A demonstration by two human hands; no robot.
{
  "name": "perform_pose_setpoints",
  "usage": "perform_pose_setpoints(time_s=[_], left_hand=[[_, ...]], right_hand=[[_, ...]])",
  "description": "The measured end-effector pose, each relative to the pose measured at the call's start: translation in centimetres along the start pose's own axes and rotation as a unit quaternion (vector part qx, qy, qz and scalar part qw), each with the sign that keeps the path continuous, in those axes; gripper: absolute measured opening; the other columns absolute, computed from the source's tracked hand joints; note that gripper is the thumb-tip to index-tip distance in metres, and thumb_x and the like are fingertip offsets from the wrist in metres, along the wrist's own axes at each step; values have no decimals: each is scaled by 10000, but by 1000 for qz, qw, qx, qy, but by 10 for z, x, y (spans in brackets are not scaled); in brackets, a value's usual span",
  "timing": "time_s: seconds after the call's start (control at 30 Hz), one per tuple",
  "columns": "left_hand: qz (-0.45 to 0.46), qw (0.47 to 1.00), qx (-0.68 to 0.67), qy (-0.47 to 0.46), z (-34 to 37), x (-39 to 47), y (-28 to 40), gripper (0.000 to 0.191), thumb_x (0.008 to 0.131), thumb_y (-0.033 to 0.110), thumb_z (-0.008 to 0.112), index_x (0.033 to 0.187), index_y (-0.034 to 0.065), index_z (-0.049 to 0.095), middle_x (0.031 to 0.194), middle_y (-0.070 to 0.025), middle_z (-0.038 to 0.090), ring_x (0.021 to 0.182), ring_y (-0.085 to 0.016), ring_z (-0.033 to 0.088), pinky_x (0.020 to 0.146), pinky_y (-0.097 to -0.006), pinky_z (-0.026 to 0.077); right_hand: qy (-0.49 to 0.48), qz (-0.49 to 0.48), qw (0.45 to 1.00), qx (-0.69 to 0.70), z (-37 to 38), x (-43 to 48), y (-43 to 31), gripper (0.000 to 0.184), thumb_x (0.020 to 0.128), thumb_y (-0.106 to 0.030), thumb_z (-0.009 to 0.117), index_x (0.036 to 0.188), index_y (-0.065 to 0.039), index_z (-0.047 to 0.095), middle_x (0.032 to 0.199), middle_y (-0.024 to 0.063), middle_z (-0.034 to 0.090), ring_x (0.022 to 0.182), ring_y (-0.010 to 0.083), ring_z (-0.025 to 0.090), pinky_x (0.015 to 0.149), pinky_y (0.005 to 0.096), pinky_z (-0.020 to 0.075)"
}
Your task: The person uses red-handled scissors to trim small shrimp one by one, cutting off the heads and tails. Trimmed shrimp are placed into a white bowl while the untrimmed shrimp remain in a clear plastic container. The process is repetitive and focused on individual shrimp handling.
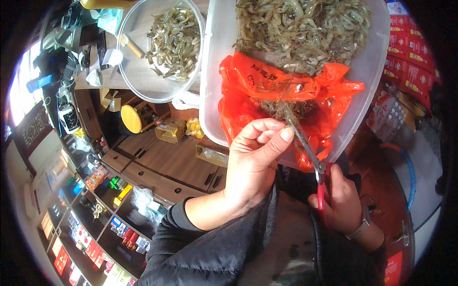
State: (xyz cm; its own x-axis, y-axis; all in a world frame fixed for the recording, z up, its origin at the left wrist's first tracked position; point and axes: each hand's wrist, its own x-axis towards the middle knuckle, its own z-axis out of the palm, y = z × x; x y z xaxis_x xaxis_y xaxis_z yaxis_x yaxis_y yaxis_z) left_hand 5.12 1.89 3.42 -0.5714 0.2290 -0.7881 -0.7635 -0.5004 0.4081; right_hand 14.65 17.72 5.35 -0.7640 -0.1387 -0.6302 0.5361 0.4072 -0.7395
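Note:
My left hand (259,153) pinches a small greyish shrimp (288,113) between thumb and fingertip; the fingers partly hide it. Red-handled scissors (308,148) are in my right hand (341,203), with their blades reaching up to the shrimp beside my left thumb. Below both lies an open red plastic bag (272,84), printed with writing, with a heap of thin trimmings (304,108) in it. The bag sits in the near part of a translucent plastic tub (214,71). A large pile of raw shrimp (304,32) fills the tub's far part.
Left of the tub, a round clear bowl (125,71) holds more shrimp (175,43) on a wooden counter (103,80). A yellow-topped stool (131,119) and cardboard boxes (171,130) stand lower down. Red printed packages (408,53) are stacked at right. Shelves of goods (96,228) line the lower left.

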Motion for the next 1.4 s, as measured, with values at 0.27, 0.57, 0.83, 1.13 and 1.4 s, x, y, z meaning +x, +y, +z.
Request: perform_pose_setpoints(time_s=[0.27,0.57,0.83,1.13,1.4], left_hand=[[0,999,51,-18,-9,-1,1,140,781,-40,616,906,17,595,836,-50,630,758,-97,582,732,-225,465],[31,984,176,6,-20,1,15,126,799,-10,590,924,3,585,789,-76,624,668,-146,596,613,-266,497],[18,966,240,-93,-14,-1,28,166,819,-23,575,984,-42,585,831,-77,633,769,-119,603,710,-250,508],[8,947,310,-77,-15,5,30,130,798,-33,592,928,-29,607,839,-51,635,755,-72,579,697,-198,473],[32,914,399,-68,-22,14,30,90,786,-23,609,874,-18,624,821,-34,634,720,-60,561,657,-198,459]], right_hand=[[-10,13,1000,4,1,-1,-1,439,726,-282,681,917,26,435,642,177,527,589,375,557,508,414,432],[-104,86,986,102,-7,-6,12,477,746,-355,648,953,10,423,677,173,513,640,355,548,568,395,424],[-151,59,980,117,-13,-7,16,511,755,-382,632,990,7,401,694,167,505,647,344,545,567,384,419],[-170,85,971,142,-14,-4,14,391,807,-336,595,925,4,442,678,185,510,644,365,525,565,386,400],[-169,99,970,146,-10,-3,19,367,829,-353,569,873,0,479,669,183,514,617,323,518,575,364,399]])
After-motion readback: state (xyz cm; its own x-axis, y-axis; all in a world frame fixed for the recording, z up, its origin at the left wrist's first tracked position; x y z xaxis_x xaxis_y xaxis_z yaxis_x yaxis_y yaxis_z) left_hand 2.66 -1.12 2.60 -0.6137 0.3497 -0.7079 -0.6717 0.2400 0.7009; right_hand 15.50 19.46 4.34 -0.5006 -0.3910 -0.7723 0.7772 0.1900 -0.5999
